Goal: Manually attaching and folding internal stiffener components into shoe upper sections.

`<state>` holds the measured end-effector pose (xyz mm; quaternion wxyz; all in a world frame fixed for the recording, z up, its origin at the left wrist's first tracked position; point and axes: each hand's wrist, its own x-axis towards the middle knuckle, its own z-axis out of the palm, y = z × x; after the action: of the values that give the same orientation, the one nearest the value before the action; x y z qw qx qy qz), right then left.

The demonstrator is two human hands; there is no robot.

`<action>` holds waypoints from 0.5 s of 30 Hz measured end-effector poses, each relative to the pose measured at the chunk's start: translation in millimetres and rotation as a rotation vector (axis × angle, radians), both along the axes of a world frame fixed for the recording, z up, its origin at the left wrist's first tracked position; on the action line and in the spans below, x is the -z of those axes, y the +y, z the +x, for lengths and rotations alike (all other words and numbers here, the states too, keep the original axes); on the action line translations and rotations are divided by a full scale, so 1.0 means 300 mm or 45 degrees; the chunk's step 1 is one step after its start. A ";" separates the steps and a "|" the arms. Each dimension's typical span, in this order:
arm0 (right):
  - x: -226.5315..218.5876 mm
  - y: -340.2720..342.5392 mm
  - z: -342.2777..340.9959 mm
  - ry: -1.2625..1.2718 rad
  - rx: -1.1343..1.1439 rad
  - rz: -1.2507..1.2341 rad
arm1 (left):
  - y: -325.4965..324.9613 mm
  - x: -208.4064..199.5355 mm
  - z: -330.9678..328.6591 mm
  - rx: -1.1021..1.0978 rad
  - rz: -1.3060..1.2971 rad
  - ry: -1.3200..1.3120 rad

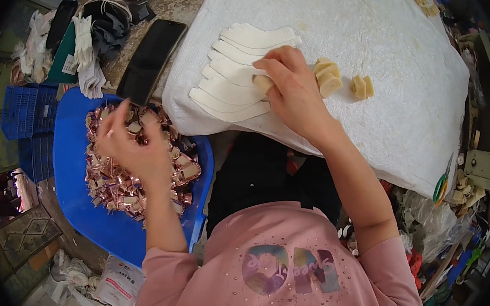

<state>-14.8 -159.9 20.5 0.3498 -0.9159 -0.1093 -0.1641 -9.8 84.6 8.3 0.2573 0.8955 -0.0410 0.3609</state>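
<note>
My left hand (133, 145) is over a blue bin (68, 186) full of shiny pink pieces with pale parts (123, 190). Its fingers are apart and slightly blurred, and I see nothing held in them. On the white-covered table, my right hand (295, 90) pinches a small beige piece (263, 84) at the right side of a row of overlapping white curved strips (232, 75). Right beside that hand stands a small stack of beige pieces (327, 77). A smaller group of beige pieces (361, 87) lies farther right.
A black phone-like slab (152, 59) lies between the bin and the table. Gloves (85, 47) and dark cloth pieces (112, 30) are heaped at the far left, near blue crates (27, 111). Scissors with coloured handles (441, 188) hang at the table's right edge.
</note>
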 end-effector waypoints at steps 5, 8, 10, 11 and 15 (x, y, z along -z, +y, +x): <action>0.035 0.052 0.125 -0.039 -0.099 -0.107 | -0.205 0.022 0.046 0.651 0.057 0.143; 0.060 0.077 0.177 0.005 -0.101 -0.232 | -0.245 0.037 0.062 0.634 -0.039 0.311; 0.062 0.102 0.195 0.009 -0.094 -0.285 | -0.244 0.043 0.065 0.619 -0.075 0.372; 0.059 0.112 0.202 0.025 -0.057 -0.340 | -0.244 0.045 0.066 0.605 -0.111 0.433; 0.076 0.130 0.225 0.012 0.004 -0.400 | -0.242 0.045 0.070 0.568 -0.043 0.425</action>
<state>52.7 -120.9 -2.4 0.2025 -0.9602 -0.1305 -0.1413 11.1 12.0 -5.0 0.3486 0.9069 -0.1880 0.1436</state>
